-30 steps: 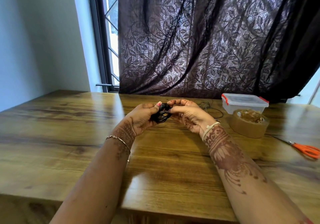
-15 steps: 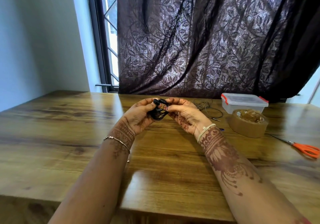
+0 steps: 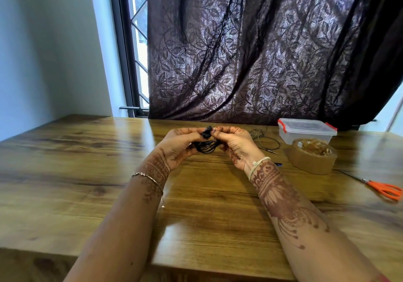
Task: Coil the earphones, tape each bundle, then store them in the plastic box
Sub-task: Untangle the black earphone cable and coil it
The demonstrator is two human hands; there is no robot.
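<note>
A bundle of coiled black earphones (image 3: 206,145) hangs between my two hands above the middle of the wooden table (image 3: 87,172). My left hand (image 3: 178,144) grips the bundle's left side with curled fingers. My right hand (image 3: 233,142) pinches its top and right side. A second thin earphone cable (image 3: 265,141) lies loose on the table behind my right hand. The clear plastic box (image 3: 305,132) with red clips stands lidded at the back right. A roll of brown tape (image 3: 313,158) lies flat just in front of the box.
Orange-handled scissors (image 3: 386,191) lie near the table's right edge. A small blue object (image 3: 278,164) peeks out beside my right wrist. A dark patterned curtain (image 3: 250,53) hangs behind the table, with a window at the left.
Both hands have kept hold of the black bundle and turned it slightly, rising a little. The cable behind my right hand is more exposed.
</note>
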